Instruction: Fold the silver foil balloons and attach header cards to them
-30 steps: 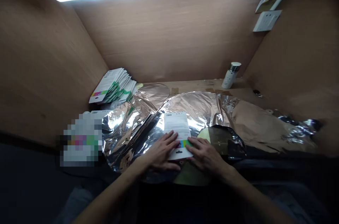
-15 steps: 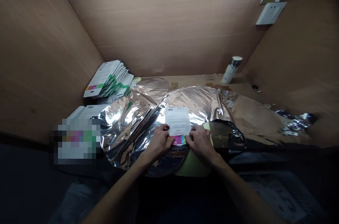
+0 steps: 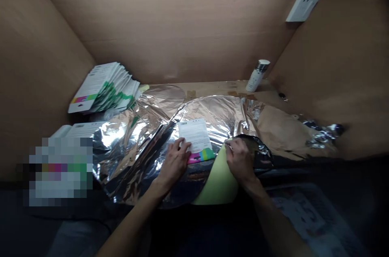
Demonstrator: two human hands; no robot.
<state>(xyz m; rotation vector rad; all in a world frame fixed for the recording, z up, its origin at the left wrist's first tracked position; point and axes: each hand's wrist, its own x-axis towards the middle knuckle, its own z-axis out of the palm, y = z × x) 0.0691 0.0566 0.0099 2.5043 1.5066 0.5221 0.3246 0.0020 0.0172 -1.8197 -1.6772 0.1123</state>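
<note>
A white printed packet (image 3: 196, 137) with a pink, yellow and green strip along its near end lies on silver foil sheeting (image 3: 217, 111). My left hand (image 3: 175, 159) rests on the packet's left side, fingers apart and slightly bent. To the right of the packet, my right hand (image 3: 240, 158) is closed at the top end of a pale yellow-green sheet (image 3: 217, 186), thumb and finger pinched on its edge. The sheet reaches down past the table's front edge. Part of it is hidden under my right hand.
Several similar packets (image 3: 103, 85) are stacked at the back left. A white bottle (image 3: 257, 77) stands at the back right, below a wall socket (image 3: 303, 8). Crumpled foil (image 3: 323, 135) lies on the right. A clear bin (image 3: 316, 212) sits below the table edge.
My left hand has gone from gripping the packet's near end to resting on its side. My right hand has left the packet and taken the yellow-green sheet, which shows more now. The view has shifted.
</note>
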